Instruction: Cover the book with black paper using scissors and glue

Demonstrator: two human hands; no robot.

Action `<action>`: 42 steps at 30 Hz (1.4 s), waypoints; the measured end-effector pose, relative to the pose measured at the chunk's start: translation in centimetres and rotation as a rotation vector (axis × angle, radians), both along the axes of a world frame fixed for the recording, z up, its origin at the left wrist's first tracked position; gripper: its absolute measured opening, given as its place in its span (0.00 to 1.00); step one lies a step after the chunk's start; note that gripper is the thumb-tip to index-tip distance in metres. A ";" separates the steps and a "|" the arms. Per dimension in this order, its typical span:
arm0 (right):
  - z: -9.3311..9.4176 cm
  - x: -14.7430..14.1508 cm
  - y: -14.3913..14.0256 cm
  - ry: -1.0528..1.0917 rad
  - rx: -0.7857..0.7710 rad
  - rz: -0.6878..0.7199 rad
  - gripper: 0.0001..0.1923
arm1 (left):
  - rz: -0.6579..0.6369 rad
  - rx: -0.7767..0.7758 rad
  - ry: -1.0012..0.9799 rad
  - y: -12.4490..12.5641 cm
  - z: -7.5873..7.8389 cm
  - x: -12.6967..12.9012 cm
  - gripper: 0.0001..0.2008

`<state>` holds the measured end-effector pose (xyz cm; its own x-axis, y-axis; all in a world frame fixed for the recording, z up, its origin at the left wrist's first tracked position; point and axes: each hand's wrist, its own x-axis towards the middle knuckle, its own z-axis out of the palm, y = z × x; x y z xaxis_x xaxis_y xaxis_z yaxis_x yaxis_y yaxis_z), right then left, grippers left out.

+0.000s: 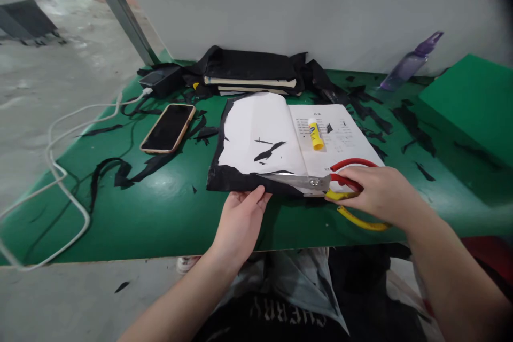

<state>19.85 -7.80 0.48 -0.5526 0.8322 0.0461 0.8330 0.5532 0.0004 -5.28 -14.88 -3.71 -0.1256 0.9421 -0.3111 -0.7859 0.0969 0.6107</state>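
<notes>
Right hand [379,192] gripping scissors [320,183], blades cutting along black paper [228,177] under an open book [280,136]. Left hand [240,219] pinching the paper's near edge. Glue stick [315,134] lying on the book.

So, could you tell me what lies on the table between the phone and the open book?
In the head view, only scraps of black paper lie on the green table between the phone and the open book.
</notes>
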 end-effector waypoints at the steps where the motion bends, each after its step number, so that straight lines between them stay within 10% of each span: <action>1: 0.0 0.0 0.0 0.004 -0.002 0.000 0.22 | 0.014 -0.013 -0.002 0.0 0.0 0.0 0.06; 42: 1.0 -1.4 0.4 -0.028 0.011 0.043 0.19 | 0.133 -0.057 -0.033 0.0 -0.4 0.2 0.06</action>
